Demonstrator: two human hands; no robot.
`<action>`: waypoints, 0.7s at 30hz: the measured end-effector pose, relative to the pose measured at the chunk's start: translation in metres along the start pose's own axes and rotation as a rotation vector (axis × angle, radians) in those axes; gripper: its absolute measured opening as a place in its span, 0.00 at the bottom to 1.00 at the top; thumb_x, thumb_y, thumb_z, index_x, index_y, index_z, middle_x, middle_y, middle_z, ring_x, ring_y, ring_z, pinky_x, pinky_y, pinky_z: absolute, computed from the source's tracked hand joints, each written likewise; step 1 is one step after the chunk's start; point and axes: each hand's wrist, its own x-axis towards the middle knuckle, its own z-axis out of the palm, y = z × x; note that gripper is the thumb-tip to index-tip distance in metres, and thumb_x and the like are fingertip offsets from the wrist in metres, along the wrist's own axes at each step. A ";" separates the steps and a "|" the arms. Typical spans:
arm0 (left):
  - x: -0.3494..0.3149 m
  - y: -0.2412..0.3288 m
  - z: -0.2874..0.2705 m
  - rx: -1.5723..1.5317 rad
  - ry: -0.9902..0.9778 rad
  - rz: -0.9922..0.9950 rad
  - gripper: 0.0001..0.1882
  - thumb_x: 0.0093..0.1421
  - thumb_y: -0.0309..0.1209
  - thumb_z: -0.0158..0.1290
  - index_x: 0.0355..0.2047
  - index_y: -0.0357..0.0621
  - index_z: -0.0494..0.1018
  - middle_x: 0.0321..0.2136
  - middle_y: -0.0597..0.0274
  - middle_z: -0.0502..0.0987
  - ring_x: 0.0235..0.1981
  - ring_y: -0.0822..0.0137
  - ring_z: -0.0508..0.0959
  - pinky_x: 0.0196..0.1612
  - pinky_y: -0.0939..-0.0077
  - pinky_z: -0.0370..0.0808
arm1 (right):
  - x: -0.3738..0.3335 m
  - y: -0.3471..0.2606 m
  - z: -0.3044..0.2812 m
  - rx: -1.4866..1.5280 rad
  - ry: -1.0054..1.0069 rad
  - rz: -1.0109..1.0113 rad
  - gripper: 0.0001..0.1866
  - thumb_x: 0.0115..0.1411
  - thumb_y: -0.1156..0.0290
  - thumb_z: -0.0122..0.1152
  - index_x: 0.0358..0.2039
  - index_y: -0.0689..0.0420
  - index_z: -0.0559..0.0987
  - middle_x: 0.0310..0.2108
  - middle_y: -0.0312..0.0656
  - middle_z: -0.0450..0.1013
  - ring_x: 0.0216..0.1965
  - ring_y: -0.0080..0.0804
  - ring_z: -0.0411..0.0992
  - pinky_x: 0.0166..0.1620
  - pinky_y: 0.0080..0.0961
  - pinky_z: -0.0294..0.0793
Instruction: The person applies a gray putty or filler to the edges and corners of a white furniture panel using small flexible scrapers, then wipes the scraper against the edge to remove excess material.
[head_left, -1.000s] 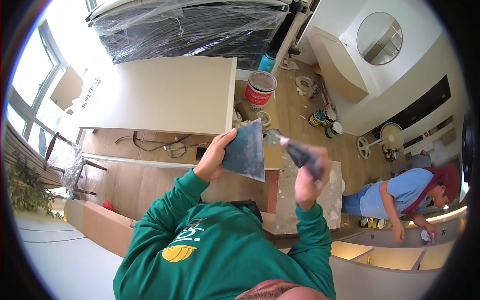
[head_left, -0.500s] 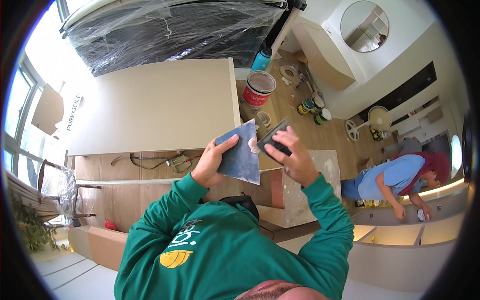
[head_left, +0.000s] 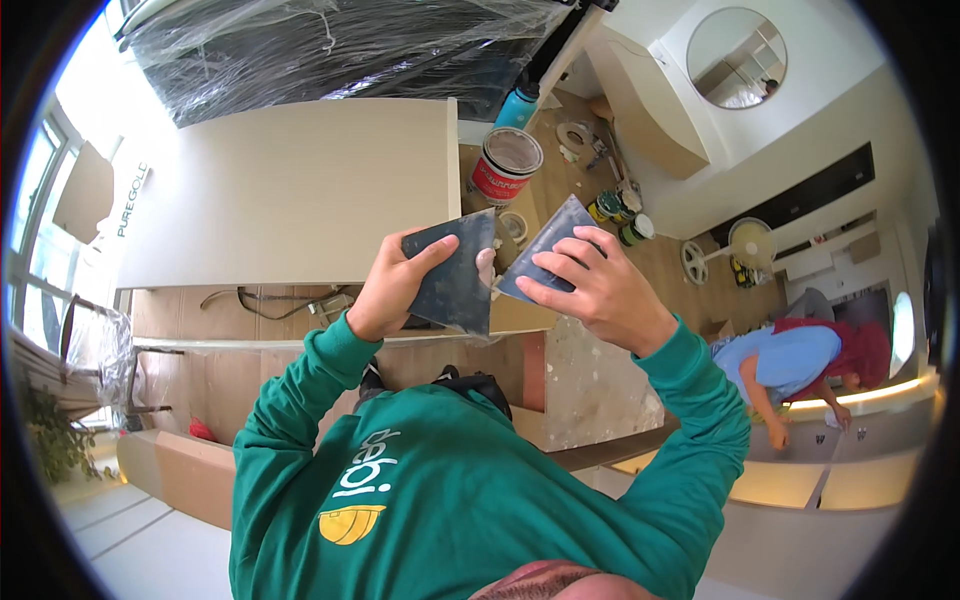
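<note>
My left hand is closed on a flat dark putty plate, its thumb lying across the face. A dab of pinkish putty sits near the plate's right edge. Facing it, my right hand grips a dark putty knife with a broad blade, fingers spread over its surface. The knife's lower left corner is close to the putty and the plate's edge; whether they touch I cannot tell. Both tools are held up in front of my chest.
Ahead lies a large beige panel. Beyond it are a red-labelled putty bucket and a blue bottle. A stained board is below my right arm. Paint tins and a fan stand right; a person bends over drawers.
The putty knife has turned so more of its face shows, and my right hand has tilted with it. The plate sits slightly further left. The person at right has bent lower.
</note>
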 end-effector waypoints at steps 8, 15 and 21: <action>0.005 -0.016 -0.015 -0.101 0.172 0.021 0.15 0.69 0.30 0.56 0.51 0.32 0.76 0.41 0.56 0.83 0.36 0.67 0.86 0.39 0.72 0.86 | -0.005 0.012 0.045 0.267 0.058 0.116 0.24 0.55 0.78 0.57 0.52 0.44 0.81 0.50 0.36 0.72 0.54 0.38 0.69 0.61 0.43 0.66; 0.089 -0.009 -0.144 -0.079 0.373 0.156 0.14 0.68 0.32 0.59 0.48 0.34 0.77 0.39 0.57 0.83 0.36 0.66 0.85 0.40 0.70 0.85 | -0.039 -0.029 0.125 0.859 0.085 0.747 0.25 0.58 0.84 0.53 0.55 0.53 0.80 0.50 0.42 0.73 0.54 0.45 0.69 0.58 0.37 0.69; 0.158 -0.043 -0.218 -0.003 0.414 0.132 0.16 0.67 0.34 0.61 0.46 0.33 0.77 0.37 0.60 0.83 0.35 0.69 0.83 0.39 0.73 0.82 | -0.019 -0.062 0.187 1.114 0.336 1.002 0.21 0.65 0.82 0.52 0.57 0.58 0.79 0.49 0.45 0.73 0.53 0.43 0.70 0.58 0.32 0.69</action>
